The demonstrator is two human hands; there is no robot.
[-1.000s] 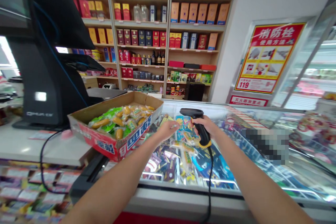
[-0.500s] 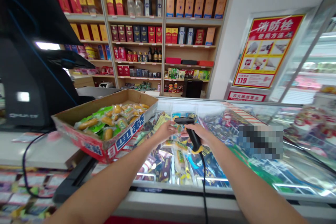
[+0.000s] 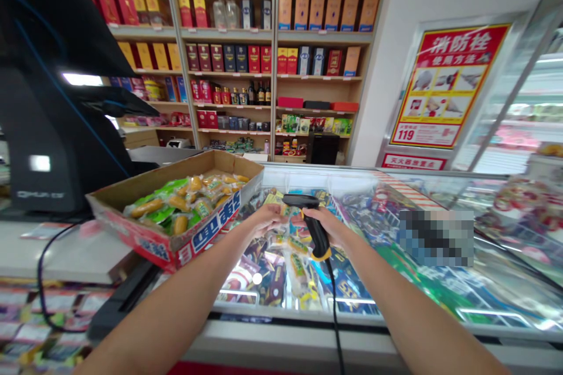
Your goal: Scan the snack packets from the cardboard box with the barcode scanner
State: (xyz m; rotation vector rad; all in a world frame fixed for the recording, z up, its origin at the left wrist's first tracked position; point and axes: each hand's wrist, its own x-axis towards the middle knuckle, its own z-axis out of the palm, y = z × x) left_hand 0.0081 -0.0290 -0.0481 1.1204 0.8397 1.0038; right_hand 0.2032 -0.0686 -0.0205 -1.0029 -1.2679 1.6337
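A black barcode scanner (image 3: pixel 317 234) with a yellow-edged base and a trailing cord is held in my right hand (image 3: pixel 328 224), whose fingers wrap its handle. Left of the scanner's head, my left hand (image 3: pixel 267 220) has its fingers pinched together. What they hold is unclear; something clear like a wrapper shows at the fingertips. Both hands are over the glass top of a chest freezer (image 3: pixel 246 319). Below them on the glass lie several wrapped yellow snacks (image 3: pixel 299 272), sausage-shaped or corn-like.
An open cardboard box (image 3: pixel 176 252) of similar wrapped snacks stands to the left. Beside it rises a black checkout terminal (image 3: pixel 44 146). A blurred-out dark item (image 3: pixel 435 238) lies on the freezer at right. Shelves (image 3: pixel 229 73) of boxed goods line the back wall.
My right hand has shifted a little left with the scanner, its cord swinging along. My left hand has moved slightly left too. The box and wrapped snacks on the glass stay put.
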